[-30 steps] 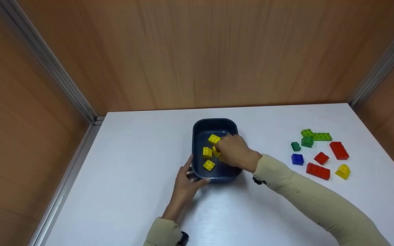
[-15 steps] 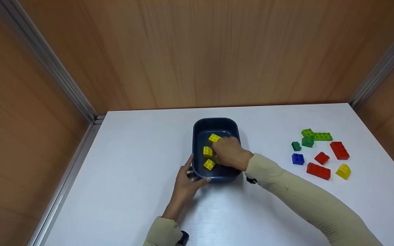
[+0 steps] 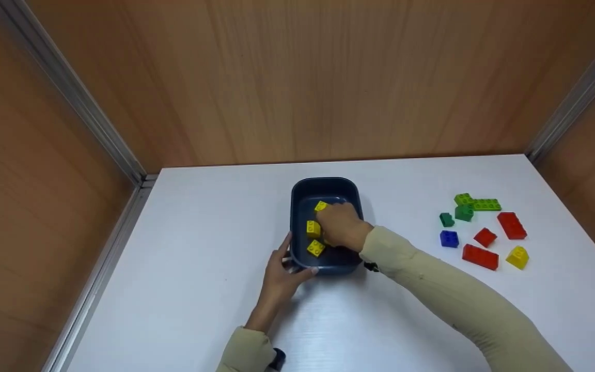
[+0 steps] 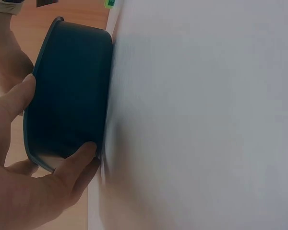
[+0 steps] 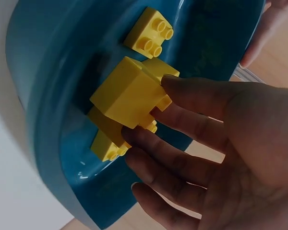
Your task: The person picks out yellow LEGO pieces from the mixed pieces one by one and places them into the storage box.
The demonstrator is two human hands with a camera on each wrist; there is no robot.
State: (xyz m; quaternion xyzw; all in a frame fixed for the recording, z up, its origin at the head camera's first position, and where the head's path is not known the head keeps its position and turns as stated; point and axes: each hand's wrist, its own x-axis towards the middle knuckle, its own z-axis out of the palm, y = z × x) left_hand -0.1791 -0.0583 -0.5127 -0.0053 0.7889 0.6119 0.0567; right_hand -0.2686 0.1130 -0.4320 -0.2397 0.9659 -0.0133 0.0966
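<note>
A dark blue rectangular tray stands on the white table with several yellow toy bricks inside. At its near left corner, my left hand holds it; the left wrist view shows thumb and fingers spread along the tray's outer wall. Reaching in from the right, my right hand covers part of the tray's interior. In the right wrist view its thumb and fingers pinch a yellow brick above other yellow bricks, one lying beside them. Whether the pinched brick touches those below, I cannot tell.
On the table's right lie red bricks, a blue brick, green bricks and a yellow sloped brick. Wooden panels with metal frame strips enclose the table at back and sides.
My right hand has moved left, further into the tray, and covers more of the far yellow brick. The left hand and the tray have stayed in place.
</note>
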